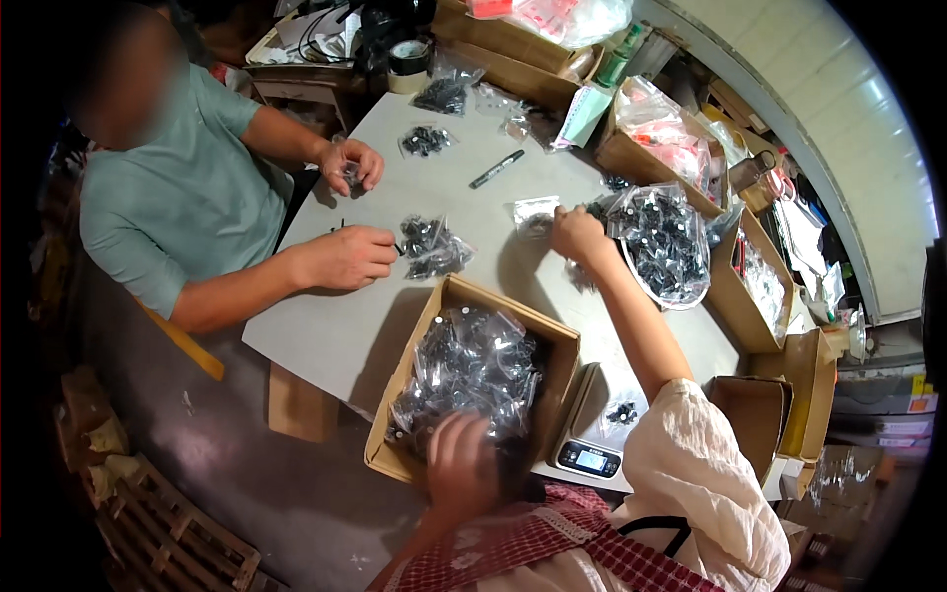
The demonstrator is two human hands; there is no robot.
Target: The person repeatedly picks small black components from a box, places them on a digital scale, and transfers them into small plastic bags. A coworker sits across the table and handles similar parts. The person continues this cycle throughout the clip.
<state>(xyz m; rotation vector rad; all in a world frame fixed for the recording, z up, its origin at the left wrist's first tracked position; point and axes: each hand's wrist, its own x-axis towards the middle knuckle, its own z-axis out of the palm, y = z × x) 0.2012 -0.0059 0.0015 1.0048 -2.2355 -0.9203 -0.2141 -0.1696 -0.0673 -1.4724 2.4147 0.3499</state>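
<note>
My left hand (462,459), smeared by motion, is over the near edge of an open cardboard box (395,405). Clear plastic bags with small black parts (473,360) fill the box. My right hand (580,237) reaches across the grey table (380,197), its fingers closed at the edge of a small clear plastic bag (536,212); most of the fingertips are hidden. Just right of this hand lies a large clear bag (666,242) of black parts in small packets. A digital scale (597,424) with some black parts on its plate stands by my right arm.
Across the table's left side, a co-worker's two hands (350,259) handle small items. Near them lie bagged black parts (431,247) and a smaller pile (426,141). A black marker (496,170) rests mid-table. Cardboard boxes (656,148) line the far and right edges.
</note>
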